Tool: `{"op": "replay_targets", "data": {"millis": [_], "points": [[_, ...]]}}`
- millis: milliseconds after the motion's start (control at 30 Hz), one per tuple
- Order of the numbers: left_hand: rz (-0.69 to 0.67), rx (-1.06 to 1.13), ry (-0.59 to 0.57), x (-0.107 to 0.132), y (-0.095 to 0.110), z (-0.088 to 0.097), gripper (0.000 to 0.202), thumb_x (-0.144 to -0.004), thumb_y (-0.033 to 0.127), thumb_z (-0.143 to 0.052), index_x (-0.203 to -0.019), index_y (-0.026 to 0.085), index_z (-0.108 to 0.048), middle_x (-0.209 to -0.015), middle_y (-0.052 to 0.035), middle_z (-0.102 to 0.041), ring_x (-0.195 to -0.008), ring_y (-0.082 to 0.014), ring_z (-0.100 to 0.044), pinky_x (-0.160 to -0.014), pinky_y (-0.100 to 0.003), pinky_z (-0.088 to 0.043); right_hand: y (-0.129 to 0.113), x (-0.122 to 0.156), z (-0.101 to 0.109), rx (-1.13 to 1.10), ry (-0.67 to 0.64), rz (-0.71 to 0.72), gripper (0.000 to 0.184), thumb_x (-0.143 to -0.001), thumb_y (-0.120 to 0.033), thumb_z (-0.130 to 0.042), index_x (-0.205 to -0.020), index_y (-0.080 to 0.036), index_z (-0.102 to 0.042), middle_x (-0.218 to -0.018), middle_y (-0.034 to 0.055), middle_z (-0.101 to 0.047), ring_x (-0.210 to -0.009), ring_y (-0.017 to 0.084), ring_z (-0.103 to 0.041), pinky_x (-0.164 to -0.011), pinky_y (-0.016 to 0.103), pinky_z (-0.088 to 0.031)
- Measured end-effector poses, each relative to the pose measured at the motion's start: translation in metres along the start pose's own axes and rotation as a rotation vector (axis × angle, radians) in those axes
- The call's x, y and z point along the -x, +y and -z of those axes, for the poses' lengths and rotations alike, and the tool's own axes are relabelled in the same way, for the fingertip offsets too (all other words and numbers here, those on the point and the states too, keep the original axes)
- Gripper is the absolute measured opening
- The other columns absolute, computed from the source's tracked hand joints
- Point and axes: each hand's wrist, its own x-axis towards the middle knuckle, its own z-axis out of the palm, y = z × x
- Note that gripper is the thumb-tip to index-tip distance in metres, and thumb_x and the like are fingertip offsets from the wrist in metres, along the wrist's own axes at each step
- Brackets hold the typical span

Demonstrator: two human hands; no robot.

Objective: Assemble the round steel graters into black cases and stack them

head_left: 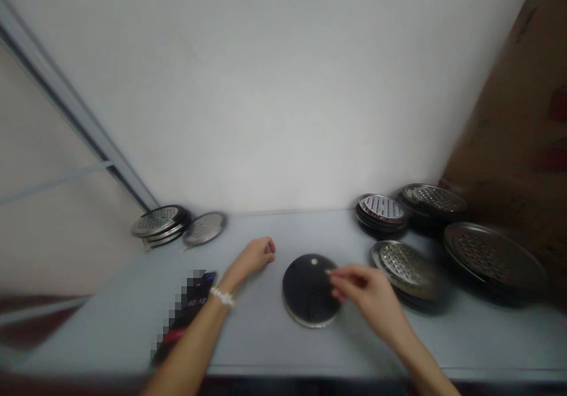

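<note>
A round black disc (310, 293) with a pale metal rim lies flat on the table in front of me. A small pale round spot shows near its far edge. My right hand (370, 295) is over the disc's right edge, thumb and fingertips pinched together. Something tiny and light shows at the fingertips, too blurred to name. My left hand (257, 255) is left of the disc, apart from it, with its fingers curled in. What those fingers hold, if anything, is hidden.
Perforated metal discs, grater-like, stand in stacks at right: a small stack (381, 210), a back stack (432, 201), a near stack (407, 272) and a large one (494, 260). Another stack (159, 225) and a single disc (205, 229) lie back left. A phone (201, 295) is beside my left forearm.
</note>
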Motion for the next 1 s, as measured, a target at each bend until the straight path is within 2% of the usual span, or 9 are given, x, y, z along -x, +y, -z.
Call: {"op": "replay_targets", "data": {"millis": [133,267,333,367,433,500,633,767,1000], "points": [[0.002,0.074,0.034,0.012,0.010,0.006,0.014,-0.095,0.025,-0.068,-0.101,0.012,-0.069,-0.097,-0.0054,-0.071,-0.087,-0.0197,-0.069,-0.082,-0.039,-0.058,0.003,0.002,-0.005,0.028,0.017,0.018,0.034,-0.073,-0.049,-0.080,-0.077,-0.015,-0.078,-0.065,0.0069,-0.074,-0.062,0.020,-0.070,-0.059,0.028,-0.054],[-0.066,0.216,0.151,0.047,0.042,0.010,0.010,-0.091,0.017,-0.062,-0.089,0.013,-0.070,-0.081,-0.0051,-0.070,-0.083,-0.0203,-0.066,-0.081,-0.033,-0.053,0.003,0.006,-0.013,0.107,0.049,0.140,0.016,-0.078,-0.033,-0.074,-0.073,-0.018,-0.076,-0.072,0.0054,-0.075,-0.067,0.020,-0.069,-0.062,0.027,-0.052],[-0.160,0.360,0.096,0.072,0.063,0.008,0.015,-0.090,0.028,-0.063,-0.094,0.016,-0.072,-0.077,-0.0018,-0.069,-0.074,-0.0174,-0.066,-0.070,-0.027,-0.053,0.001,0.010,-0.018,0.149,0.056,0.247,0.012,-0.081,-0.025,-0.070,-0.072,-0.019,-0.075,-0.076,0.0043,-0.075,-0.070,0.019,-0.069,-0.065,0.026,-0.051],[-0.221,0.589,-0.002,0.085,0.072,0.005,0.021,-0.086,0.031,-0.067,-0.099,0.015,-0.072,-0.078,-0.0023,-0.069,-0.070,-0.0169,-0.065,-0.065,-0.026,-0.052,0.000,0.013,-0.021,0.171,0.055,0.304,0.012,-0.083,-0.022,-0.068,-0.073,-0.020,-0.074,-0.076,0.0036,-0.074,-0.070,0.018,-0.068,-0.065,0.025,-0.051],[-0.236,0.871,-0.138,0.106,0.086,0.001,0.030,-0.079,0.036,-0.074,-0.099,0.014,-0.073,-0.074,-0.0015,-0.068,-0.062,-0.0147,-0.061,-0.059,-0.024,-0.050,-0.001,0.017,-0.025,0.225,0.048,0.413,0.014,-0.086,-0.018,-0.066,-0.074,-0.020,-0.072,-0.074,0.0020,-0.072,-0.069,0.016,-0.066,-0.064,0.024,-0.049],[-0.218,0.990,-0.167,0.119,0.095,-0.003,0.029,-0.076,0.037,-0.077,-0.091,0.013,-0.074,-0.070,-0.0013,-0.067,-0.058,-0.0132,-0.058,-0.057,-0.024,-0.048,0.001,0.022,-0.029,0.296,0.041,0.500,0.015,-0.090,-0.016,-0.064,-0.077,-0.021,-0.071,-0.074,0.0013,-0.070,-0.068,0.015,-0.066,-0.063,0.023,-0.049],[-0.195,0.960,-0.047,0.127,0.102,-0.005,0.025,-0.079,0.038,-0.075,-0.081,0.014,-0.074,-0.066,-0.0014,-0.066,-0.057,-0.0136,-0.058,-0.055,-0.023,-0.046,0.014,0.028,-0.034,0.508,0.079,0.612,0.015,-0.098,-0.017,-0.056,-0.100,-0.020,-0.070,-0.084,0.0045,-0.074,-0.069,0.017,-0.070,-0.066,0.025,-0.054],[-0.205,0.933,0.037,0.131,0.109,-0.009,0.019,-0.081,0.034,-0.073,-0.076,0.016,-0.074,-0.059,0.0010,-0.062,-0.055,-0.0134,-0.055,-0.053,-0.022,-0.044,0.025,0.031,-0.036,0.758,0.091,0.699,0.031,-0.103,-0.016,-0.044,-0.128,-0.017,-0.063,-0.104,0.0117,-0.077,-0.083,0.023,-0.075,-0.076,0.033,-0.059],[-0.200,0.926,0.086,0.132,0.111,-0.015,0.015,-0.079,0.030,-0.073,-0.076,0.017,-0.076,-0.064,-0.0019,-0.067,-0.058,-0.0159,-0.061,-0.055,-0.024,-0.049,0.027,0.030,-0.035,0.928,0.023,0.708,0.033,-0.098,-0.008,-0.036,-0.112,-0.015,-0.065,-0.091,0.0114,-0.074,-0.069,0.023,-0.074,-0.061,0.032,-0.060]]}}
